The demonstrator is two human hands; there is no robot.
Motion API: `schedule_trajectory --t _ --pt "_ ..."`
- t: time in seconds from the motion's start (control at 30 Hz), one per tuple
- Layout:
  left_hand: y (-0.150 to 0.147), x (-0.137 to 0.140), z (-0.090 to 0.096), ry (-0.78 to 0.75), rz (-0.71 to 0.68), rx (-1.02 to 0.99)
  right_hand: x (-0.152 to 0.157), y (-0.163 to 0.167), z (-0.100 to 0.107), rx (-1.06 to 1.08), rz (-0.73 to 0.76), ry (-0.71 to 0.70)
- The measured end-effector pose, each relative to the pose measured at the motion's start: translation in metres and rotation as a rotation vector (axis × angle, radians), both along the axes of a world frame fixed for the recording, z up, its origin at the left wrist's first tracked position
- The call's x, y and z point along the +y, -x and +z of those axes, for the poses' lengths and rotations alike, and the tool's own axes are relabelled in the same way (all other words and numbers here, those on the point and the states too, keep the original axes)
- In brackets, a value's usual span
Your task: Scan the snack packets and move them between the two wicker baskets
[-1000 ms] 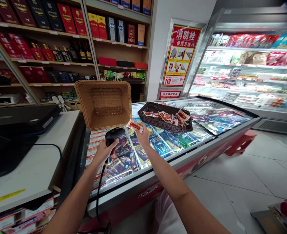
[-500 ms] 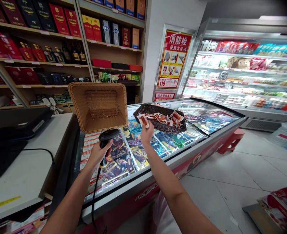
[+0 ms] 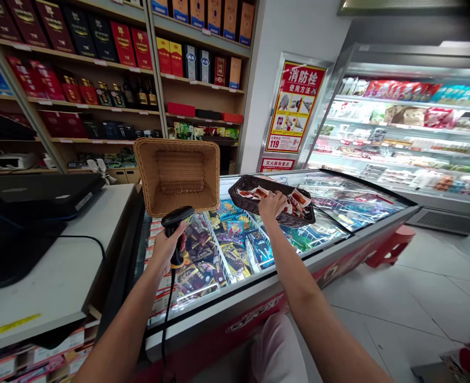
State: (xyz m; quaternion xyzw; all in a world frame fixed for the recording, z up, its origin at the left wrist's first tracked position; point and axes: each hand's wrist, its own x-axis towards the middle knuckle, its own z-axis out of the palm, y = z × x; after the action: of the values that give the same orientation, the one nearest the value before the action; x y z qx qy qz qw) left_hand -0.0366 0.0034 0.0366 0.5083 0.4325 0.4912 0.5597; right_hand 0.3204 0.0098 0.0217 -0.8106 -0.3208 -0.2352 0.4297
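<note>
Packets (image 3: 301, 198) lay in the tray (image 3: 243, 201) | they looked light, soft, slick, best pinched at one end | your left hand (image 3: 166, 248) gripped the scanner (image 3: 178, 217) | your right hand (image 3: 272, 205) was right among them, hold impossible to tell

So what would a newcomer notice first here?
Probably the tan wicker basket at the left end of the freezer, its open mouth facing the viewer. Then the left hand gripping a black scanner and the right hand among packets in the dark basket. A red poster hangs behind.
</note>
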Motion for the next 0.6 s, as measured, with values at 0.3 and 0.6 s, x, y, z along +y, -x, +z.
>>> schedule_trajectory --t 0.3,0.6 --pt "0.001 0.000 0.000 -0.002 0.004 -0.036 -0.008 0.027 0.002 -0.022 0.021 -0.037" --pt "0.002 -0.003 0.004 -0.007 0.054 -0.076 0.035 0.099 -0.002 0.097 0.494 0.023"
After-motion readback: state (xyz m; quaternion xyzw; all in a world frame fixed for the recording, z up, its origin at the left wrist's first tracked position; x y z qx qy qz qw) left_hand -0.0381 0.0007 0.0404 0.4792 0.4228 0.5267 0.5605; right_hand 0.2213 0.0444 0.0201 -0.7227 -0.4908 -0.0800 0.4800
